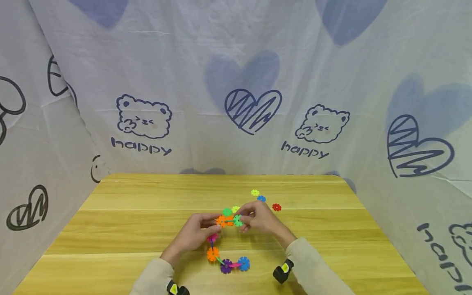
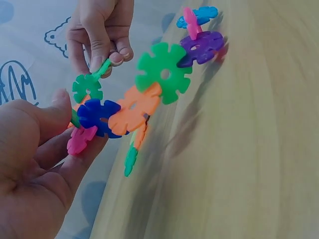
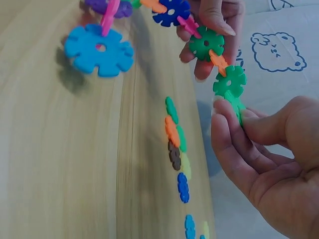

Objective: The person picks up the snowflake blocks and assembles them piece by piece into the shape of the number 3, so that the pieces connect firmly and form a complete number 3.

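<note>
Snowflake chain orange, green, purple, blue, pink; table yellow wood; cloth white, blue hearts.

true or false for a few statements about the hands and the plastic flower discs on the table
1. Both hands, left hand and right hand, hold the chain of interlocked colourful plastic flower discs. True.
2. A loose red plastic flower disc lies on the wooden table beyond the right hand. True.
3. The chain lies untouched. False: fingers pinch its far end.
4. The light blue flower disc is in the right hand's fingers. False: it sits at the chain's near end, unheld.
</note>
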Action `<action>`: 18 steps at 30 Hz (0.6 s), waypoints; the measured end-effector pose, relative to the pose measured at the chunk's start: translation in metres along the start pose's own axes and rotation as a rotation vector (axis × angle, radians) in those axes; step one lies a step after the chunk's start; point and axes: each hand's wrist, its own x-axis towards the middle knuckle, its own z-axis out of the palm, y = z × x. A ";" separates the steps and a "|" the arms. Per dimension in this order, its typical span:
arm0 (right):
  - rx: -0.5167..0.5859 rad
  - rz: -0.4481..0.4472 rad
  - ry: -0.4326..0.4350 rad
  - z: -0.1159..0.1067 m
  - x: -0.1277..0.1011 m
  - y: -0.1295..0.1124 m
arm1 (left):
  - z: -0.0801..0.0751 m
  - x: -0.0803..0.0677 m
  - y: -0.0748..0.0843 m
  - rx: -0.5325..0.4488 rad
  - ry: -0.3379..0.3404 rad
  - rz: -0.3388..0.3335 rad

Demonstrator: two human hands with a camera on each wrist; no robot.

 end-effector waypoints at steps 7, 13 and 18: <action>0.022 0.020 0.052 0.003 0.002 -0.002 | -0.001 0.001 0.001 -0.033 -0.008 0.000; 0.021 0.039 0.082 0.007 0.003 -0.005 | -0.003 0.001 0.002 -0.064 -0.013 -0.020; 0.008 0.044 0.091 0.010 0.002 -0.007 | -0.005 0.001 0.004 -0.084 -0.026 -0.046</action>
